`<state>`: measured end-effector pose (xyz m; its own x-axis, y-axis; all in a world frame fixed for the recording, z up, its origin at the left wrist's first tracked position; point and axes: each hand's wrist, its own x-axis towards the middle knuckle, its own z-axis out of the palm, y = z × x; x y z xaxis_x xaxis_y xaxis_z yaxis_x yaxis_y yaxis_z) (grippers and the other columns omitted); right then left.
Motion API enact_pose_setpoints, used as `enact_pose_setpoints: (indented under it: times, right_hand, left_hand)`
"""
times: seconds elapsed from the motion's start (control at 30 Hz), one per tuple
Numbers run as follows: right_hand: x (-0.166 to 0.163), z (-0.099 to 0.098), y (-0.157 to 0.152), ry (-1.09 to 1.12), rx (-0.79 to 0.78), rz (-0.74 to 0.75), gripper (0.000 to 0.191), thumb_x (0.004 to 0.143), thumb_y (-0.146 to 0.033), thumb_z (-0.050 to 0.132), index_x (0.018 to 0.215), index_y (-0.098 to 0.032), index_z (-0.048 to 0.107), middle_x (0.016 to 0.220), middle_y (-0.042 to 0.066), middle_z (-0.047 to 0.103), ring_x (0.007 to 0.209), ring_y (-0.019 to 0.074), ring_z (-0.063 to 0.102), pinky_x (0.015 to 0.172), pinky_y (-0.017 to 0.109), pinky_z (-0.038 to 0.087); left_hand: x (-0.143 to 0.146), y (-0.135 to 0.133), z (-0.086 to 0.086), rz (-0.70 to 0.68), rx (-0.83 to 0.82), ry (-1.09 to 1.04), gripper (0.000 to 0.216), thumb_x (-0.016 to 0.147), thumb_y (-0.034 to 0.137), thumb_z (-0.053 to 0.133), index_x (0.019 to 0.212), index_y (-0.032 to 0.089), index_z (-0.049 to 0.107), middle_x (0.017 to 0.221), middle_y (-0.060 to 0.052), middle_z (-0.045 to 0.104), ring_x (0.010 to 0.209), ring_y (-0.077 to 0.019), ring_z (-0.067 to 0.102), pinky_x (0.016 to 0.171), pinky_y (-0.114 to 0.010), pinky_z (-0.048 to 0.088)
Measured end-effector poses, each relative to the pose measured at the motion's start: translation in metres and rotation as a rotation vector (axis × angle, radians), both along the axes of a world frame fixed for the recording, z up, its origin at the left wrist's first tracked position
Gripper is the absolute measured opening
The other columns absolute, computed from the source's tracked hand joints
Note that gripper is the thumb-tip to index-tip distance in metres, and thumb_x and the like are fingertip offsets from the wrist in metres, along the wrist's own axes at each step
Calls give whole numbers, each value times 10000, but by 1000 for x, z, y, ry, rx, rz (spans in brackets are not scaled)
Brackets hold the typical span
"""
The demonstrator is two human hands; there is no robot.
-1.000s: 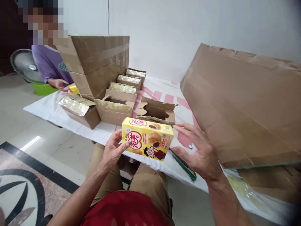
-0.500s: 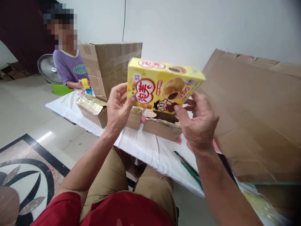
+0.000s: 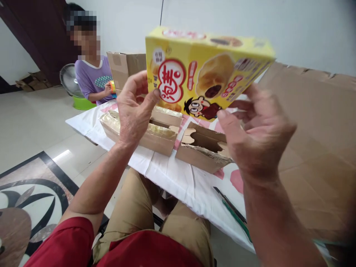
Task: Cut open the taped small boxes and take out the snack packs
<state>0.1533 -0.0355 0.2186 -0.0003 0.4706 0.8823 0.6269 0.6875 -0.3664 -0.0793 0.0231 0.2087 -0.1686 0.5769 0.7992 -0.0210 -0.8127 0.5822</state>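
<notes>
A yellow snack box, printed with a filled puff and a cartoon face, is held up in front of me above the table. My left hand grips its left end, the thumb on the front face. At the lower right end, my right hand closes on it with the thumb against the front; the other fingers are partly hidden behind. Below the box, two long cardboard boxes sit on the white-covered table: a left cardboard box with a cut-open top, and a right cardboard box, also open-topped.
A person in a purple shirt sits at the far left with a small colourful thing in hand. Behind stands a taller carton. A large cardboard sheet or carton fills the right. A green-and-black tool lies near the table's front edge.
Both hands have lifted the snack box higher and closer to my view, still gripping its two ends. More of the open cardboard boxes shows below.
</notes>
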Motion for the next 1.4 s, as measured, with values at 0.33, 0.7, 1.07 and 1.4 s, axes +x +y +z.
enact_pose_setpoints:
  times: [0.33, 0.7, 1.07, 1.4]
  right_hand:
    - [-36, -63, -10, -71, -169, -7, 474, 952, -241, 658, 1425, -275, 646, 1239, 112, 687, 1101, 286, 687, 940, 461, 625]
    - [-66, -247, 18, 19, -753, 123, 594, 914, -214, 525, 1508, -193, 525, 1276, 159, 629, 1067, 252, 681, 812, 367, 633]
    - [-57, -312, 36, 111, -704, 86, 524, 859, -226, 541, 1374, -185, 626, 1262, 157, 699, 1010, 244, 712, 726, 346, 624]
    - [-48, -320, 67, 188, -628, -79, 766, 823, -426, 732, 1507, -186, 485, 1463, 200, 597, 1312, 351, 595, 1089, 548, 509]
  left_hand:
    - [-35, -23, -68, 208, -227, -17, 262, 880, 336, 817, 1112, 233, 754, 1064, -34, 771, 959, -200, 712, 817, -337, 592]
    - [-48, -5, -257, 347, -801, 87, 358, 829, 267, 642, 1164, 172, 723, 1157, -108, 767, 1029, -242, 699, 891, -382, 578]
    - [-31, -13, -311, 487, -740, 176, 698, 823, 310, 715, 1480, 219, 498, 1501, -174, 552, 1397, -339, 539, 1121, -539, 511]
    - [-23, -3, -305, 486, -698, 187, 570, 813, 201, 633, 1379, 201, 568, 1354, -150, 620, 1299, -313, 596, 1110, -541, 518]
